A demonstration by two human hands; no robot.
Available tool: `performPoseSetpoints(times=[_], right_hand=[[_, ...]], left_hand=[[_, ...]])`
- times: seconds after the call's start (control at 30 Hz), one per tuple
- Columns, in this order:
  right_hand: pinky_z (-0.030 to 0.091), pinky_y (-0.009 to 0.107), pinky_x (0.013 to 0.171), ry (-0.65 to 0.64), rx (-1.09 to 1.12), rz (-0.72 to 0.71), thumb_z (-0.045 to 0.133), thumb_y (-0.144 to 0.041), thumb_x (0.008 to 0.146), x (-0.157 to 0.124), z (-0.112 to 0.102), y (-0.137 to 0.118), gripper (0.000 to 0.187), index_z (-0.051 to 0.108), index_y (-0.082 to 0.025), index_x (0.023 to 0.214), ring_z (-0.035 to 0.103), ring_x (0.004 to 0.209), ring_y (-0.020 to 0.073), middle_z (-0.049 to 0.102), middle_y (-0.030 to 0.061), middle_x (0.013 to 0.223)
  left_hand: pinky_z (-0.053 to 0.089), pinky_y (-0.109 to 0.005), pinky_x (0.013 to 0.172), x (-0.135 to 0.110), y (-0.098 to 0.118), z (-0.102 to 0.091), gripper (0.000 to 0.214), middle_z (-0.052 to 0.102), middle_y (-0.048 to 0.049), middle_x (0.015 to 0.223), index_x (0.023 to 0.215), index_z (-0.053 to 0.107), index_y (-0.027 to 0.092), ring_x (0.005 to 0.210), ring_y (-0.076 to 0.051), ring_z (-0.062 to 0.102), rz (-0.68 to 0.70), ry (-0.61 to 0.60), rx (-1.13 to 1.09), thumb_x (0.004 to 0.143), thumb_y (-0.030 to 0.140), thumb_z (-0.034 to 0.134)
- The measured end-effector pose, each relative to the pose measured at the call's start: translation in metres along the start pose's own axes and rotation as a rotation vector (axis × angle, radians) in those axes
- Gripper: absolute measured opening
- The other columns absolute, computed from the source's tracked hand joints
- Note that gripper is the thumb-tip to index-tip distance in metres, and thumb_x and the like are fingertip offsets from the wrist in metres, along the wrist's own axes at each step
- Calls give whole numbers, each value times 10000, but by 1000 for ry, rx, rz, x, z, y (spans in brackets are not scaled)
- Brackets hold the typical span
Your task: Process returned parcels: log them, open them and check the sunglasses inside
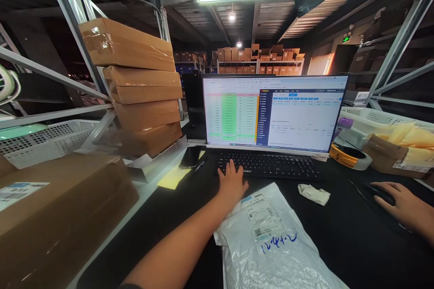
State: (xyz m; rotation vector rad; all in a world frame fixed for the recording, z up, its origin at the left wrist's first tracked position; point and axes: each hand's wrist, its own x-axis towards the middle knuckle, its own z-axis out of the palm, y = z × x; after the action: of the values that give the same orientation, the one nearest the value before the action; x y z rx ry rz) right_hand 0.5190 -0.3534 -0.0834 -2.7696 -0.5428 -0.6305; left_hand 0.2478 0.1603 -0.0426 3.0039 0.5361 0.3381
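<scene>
In the head view, the black keyboard point(271, 167) lies on the dark tabletop point(339, 244) with its long axis running left to right, parallel to the lower edge of the monitor point(274, 113) just behind it. The left hand point(232, 181) rests on the keyboard's left end, palm down, fingers point(228, 168) spread and flat on the keys, holding nothing. The right hand point(405, 207) lies far to the right, fingers curved loosely over a dark mouse point(379, 194), cupping it against the tabletop.

A white plastic mailer point(271, 244) lies just in front of the keyboard, beside the left wrist, its long axis running from the near edge toward the keyboard; its printed label point(261, 217) faces up at the far end, with blue handwriting below. A crumpled paper scrap point(313, 193) sits between mailer and mouse.

At right, an open cardboard box point(381, 156) holds yellow padded envelopes point(412, 137); a white basket point(369, 117) stands behind it, contents unclear. At left, another white basket point(50, 137) sits beside stacked cardboard boxes point(142, 90).
</scene>
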Motion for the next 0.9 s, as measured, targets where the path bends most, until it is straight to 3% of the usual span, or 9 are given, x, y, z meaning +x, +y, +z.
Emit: performPoseSetpoints(times=[0.1, 0.37, 0.67, 0.9], right_hand=[[502, 457, 989, -57, 21, -16, 454, -624, 741, 2, 1, 3, 603, 648, -305, 1214, 623, 1155, 331, 602, 139, 1262], [491, 480, 1021, -42, 4, -56, 448, -644, 771, 5, 10, 18, 578, 638, -326, 1215, 622, 1160, 324, 587, 101, 1256], [491, 454, 1030, -52, -40, -57, 425, -601, 778, 1, 0, 5, 578, 654, -284, 1204, 625, 1156, 318, 593, 121, 1250], [513, 459, 991, -74, -51, -33, 434, -608, 778, 2, 1, 7, 568, 635, -316, 1222, 624, 1160, 313, 590, 103, 1270]], left_hand=[[235, -691, 1146, 0, 0, 0, 586, 220, -260, 1624, 1457, 456, 171, 1480, -390, 293, -6, 14, 12, 923, 404, 516], [244, -683, 1147, -1, 1, -1, 586, 237, -261, 1618, 1460, 459, 172, 1476, -384, 307, -7, 20, 18, 924, 400, 527], [252, -687, 1142, -2, 2, -4, 580, 232, -263, 1619, 1460, 459, 162, 1476, -388, 305, -4, 17, 23, 926, 379, 527], [248, -686, 1141, -2, 1, -3, 571, 234, -266, 1617, 1447, 471, 165, 1470, -387, 316, 0, 25, 15, 921, 379, 533]])
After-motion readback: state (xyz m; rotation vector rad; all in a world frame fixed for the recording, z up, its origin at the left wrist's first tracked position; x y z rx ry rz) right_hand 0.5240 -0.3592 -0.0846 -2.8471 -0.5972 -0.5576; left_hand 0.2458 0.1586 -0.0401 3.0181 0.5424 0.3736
